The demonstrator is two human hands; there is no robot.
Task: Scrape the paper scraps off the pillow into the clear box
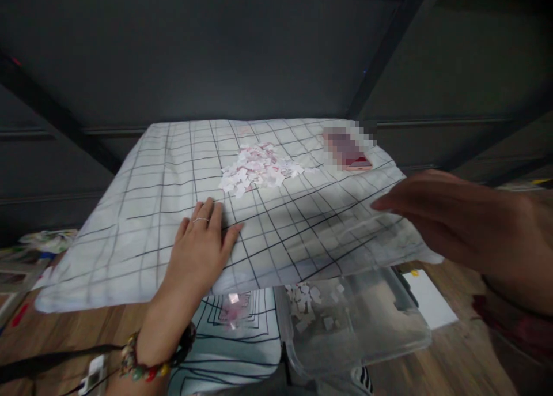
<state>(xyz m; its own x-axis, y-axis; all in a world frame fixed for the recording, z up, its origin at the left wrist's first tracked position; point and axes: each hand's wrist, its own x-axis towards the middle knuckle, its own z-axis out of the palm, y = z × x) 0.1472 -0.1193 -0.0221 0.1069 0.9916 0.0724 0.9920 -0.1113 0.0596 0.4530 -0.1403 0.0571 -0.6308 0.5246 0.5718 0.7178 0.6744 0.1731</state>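
My left hand point(199, 243) lies flat on a white cloth with a dark grid point(142, 171), fingers spread and a ring on one of them. Just beyond its fingertips sits a loose heap of small torn paper scraps point(261, 168), white with some pink. To the right, my right hand point(453, 217) hovers over the cloth's right edge, seen from its side and slightly blurred. Its fingers stretch out to the left, and I make out nothing held in them. A phone-like pink object point(348, 148), partly pixelated, lies at the back right of the cloth.
Below the table's front edge is a clear plastic bin point(367, 321) with paper scraps inside. Left of it, a light-blue patterned surface point(242, 338) bears a small pinkish packet point(235, 310). A dark panelled wall point(224, 50) stands behind the table. A white sheet point(432, 298) lies on the wooden floor.
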